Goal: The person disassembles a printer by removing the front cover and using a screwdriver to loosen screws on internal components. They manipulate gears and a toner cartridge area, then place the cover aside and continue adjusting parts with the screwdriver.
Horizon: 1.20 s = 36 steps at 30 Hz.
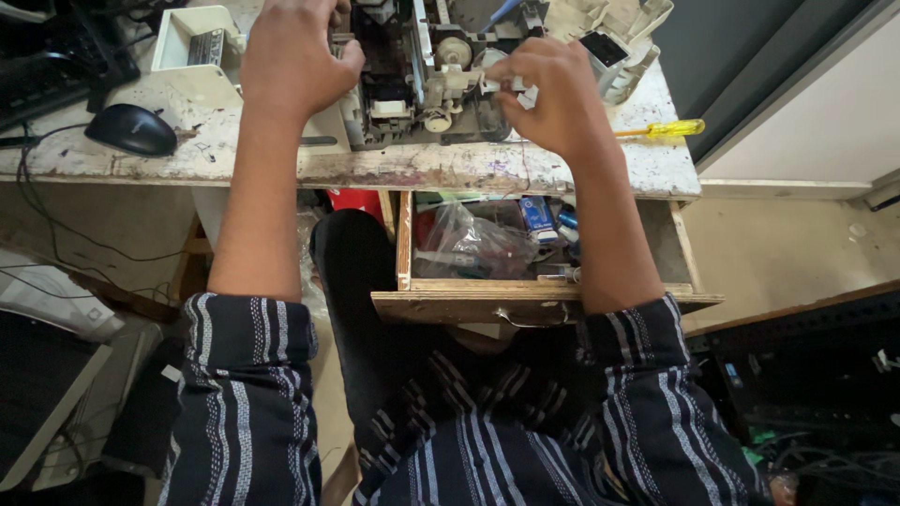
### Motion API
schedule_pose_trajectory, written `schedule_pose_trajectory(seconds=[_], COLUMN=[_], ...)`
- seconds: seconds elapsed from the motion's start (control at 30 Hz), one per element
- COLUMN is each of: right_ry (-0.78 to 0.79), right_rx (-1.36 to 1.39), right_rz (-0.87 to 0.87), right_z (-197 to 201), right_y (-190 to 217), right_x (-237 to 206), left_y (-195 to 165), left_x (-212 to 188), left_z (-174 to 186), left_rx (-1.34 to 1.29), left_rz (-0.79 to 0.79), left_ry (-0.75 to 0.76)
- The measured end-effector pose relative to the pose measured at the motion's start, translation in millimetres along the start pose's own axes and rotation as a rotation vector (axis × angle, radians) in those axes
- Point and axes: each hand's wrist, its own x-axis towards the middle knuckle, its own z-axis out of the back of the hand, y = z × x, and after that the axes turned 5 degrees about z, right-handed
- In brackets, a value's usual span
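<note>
This is a small repair workshop for office machines — not a home or a tidy office. A worn, stained worktop (403, 169) carries an opened-up printer (422, 75) with its gears and rollers bare, and loose pale plastic covers (623, 37) lie at the far right. A yellow-handled screwdriver (661, 129) rests near the right edge. Below, an open wooden drawer (525, 302) is crammed with small parts and plastic bags. On the left sit a black mouse (131, 128) and part of a keyboard (52, 66) — cables (56, 239) trail down to the floor.
</note>
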Motion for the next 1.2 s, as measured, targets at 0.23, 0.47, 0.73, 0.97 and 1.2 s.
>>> schedule_pose_trajectory(seconds=[0.23,0.47,0.73,0.97,1.2], right_ry=[-0.118,-0.114,-0.275,-0.385,-0.281], right_rx=[-0.110,-0.125,0.193,0.083,-0.028], right_rz=[0.020,0.021,-0.141,0.044,0.093], right_z=[-14,-12,-23,-29,-32], right_y=[2,13,11,22,18], right_x=[2,2,7,9,9], left_y=[0,-1,1,3,7], left_x=[-1,1,-1,-1,-4], left_z=[0,2,-1,-3,-8], left_rx=[-0.041,-0.044,-0.010,-0.049,0.054], left_rz=[0.097,0.082,0.074,0.131,0.025], left_ry=[0.090,0.091,0.065,0.127,-0.008])
